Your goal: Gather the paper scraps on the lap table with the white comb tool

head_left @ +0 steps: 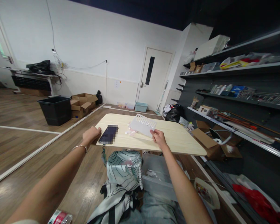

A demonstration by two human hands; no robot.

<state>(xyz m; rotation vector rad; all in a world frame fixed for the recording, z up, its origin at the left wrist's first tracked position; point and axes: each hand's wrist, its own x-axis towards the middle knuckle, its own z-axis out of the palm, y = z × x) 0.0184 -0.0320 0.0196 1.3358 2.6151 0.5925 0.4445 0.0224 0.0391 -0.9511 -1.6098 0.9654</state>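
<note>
My right hand (158, 138) pinches the near right corner of a thin whitish plastic sheet (142, 127), which has a row of slots along its far side. The sheet is tilted above a pale wooden table (177, 133). Partly hidden under it lies some crumpled, pinkish clear plastic (131, 132). At the table's left end, my left hand (91, 135) has its fingers curled on the edge. Close beside that hand lies a dark phone (105, 135), its screen partly blurred, with a strap (104, 154) hanging over the front edge.
Below the table are a patterned fabric bag (123, 169) and a translucent plastic bin (156, 171). Shelves (242, 96) line the right side, with an open carton (205, 140) in front. A black bin (54, 110) and cardboard boxes (81, 107) stand on the left. A bottle (60, 217) lies bottom left.
</note>
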